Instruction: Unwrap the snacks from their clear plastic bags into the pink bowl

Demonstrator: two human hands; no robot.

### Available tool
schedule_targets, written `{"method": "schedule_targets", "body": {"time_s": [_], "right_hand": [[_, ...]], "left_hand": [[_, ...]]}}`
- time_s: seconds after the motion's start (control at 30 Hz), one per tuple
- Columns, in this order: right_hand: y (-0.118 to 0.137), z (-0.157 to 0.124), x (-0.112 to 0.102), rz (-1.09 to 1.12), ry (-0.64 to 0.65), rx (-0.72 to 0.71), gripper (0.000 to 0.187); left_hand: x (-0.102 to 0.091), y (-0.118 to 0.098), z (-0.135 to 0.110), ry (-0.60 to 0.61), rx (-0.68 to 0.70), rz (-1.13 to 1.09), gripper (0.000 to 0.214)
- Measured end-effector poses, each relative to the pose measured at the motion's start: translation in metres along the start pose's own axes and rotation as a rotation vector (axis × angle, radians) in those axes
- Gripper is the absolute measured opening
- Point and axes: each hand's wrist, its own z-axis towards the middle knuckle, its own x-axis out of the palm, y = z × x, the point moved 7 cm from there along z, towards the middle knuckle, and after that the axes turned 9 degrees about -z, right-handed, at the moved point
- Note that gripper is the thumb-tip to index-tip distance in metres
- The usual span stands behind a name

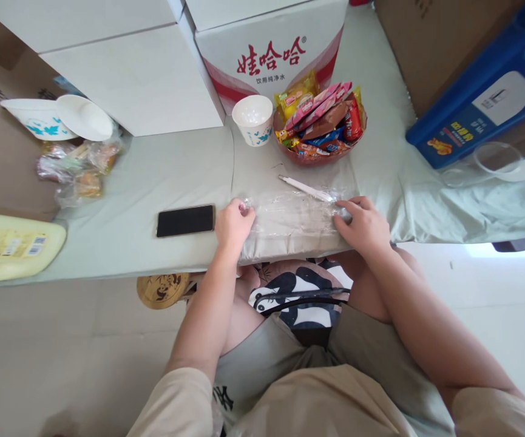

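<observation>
A clear, wrinkled plastic sheet (pixel 284 213) lies stretched along the front of the cloth-covered table, between my two hands. My left hand (pixel 233 226) is closed in a pinch on its left end. At the right end, my right hand (pixel 366 229) grips the plastic between thumb and fingers. A slim white pen-like tool (pixel 306 188) with a narrow tip lies slanted at the sheet's far edge, its right end close to my right fingertips. Just left of my left hand rests a black phone (pixel 186 221).
Beyond the sheet stand a paper cup (pixel 254 121) and a bowl (pixel 319 159) full of wrapped snacks. White boxes (pixel 139 82) line the back. A blue bottle (pixel 467 91) and clear plastic cup (pixel 499 161) are right; wrapped snacks (pixel 80 167) and a yellow jug (pixel 16 246) are left.
</observation>
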Motion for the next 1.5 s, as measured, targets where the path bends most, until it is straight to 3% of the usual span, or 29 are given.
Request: {"method": "schedule_targets", "body": {"time_s": [0.1,0.2,0.4,0.6,0.7,0.8,0.9,0.97,1.13,1.27,1.33,1.5], "right_hand": [[0.003,-0.004,-0.004,-0.002,-0.035,-0.038,0.043],[0.011,-0.012,-0.008,-0.031,-0.074,-0.138,0.053],[0.026,-0.040,-0.008,-0.091,-0.016,-0.277,0.069],[0.033,-0.037,-0.056,-0.021,-0.169,-0.288,0.042],[0.057,-0.011,-0.053,0.038,-0.030,-0.480,0.045],[0.083,0.021,-0.023,0.037,0.190,-0.641,0.060],[0.098,0.045,0.009,-0.041,0.345,-0.676,0.072],[0.101,0.050,0.016,-0.084,0.330,-0.674,0.077],[0.095,0.032,0.000,-0.073,0.136,-0.633,0.075],[0.093,0.026,-0.019,-0.030,0.143,-0.556,0.057],[0.099,0.031,-0.027,-0.037,0.232,-0.552,0.045],[0.111,0.033,-0.030,-0.121,0.680,-0.568,0.042]], "left_hand": [[-0.004,-0.005,-0.002,-0.053,0.079,0.024,0.024],[-0.002,-0.008,-0.002,-0.017,0.146,-0.009,0.037],[0.011,-0.008,-0.003,0.214,0.098,-0.259,0.036],[0.037,-0.025,-0.007,0.525,0.177,-0.602,0.036],[0.045,-0.036,-0.006,0.614,0.188,-0.638,0.033],[0.049,-0.046,-0.004,0.687,0.190,-0.717,0.033],[0.049,-0.054,-0.001,0.744,0.211,-0.813,0.033],[0.044,-0.057,0.002,0.721,0.229,-0.875,0.032],[0.032,-0.054,0.013,0.560,0.127,-1.002,0.028],[0.034,-0.059,0.009,0.630,0.052,-1.099,0.027],[0.037,-0.064,0.001,0.743,0.038,-1.145,0.026],[0.033,-0.073,-0.014,0.944,0.011,-1.229,0.029]]}}
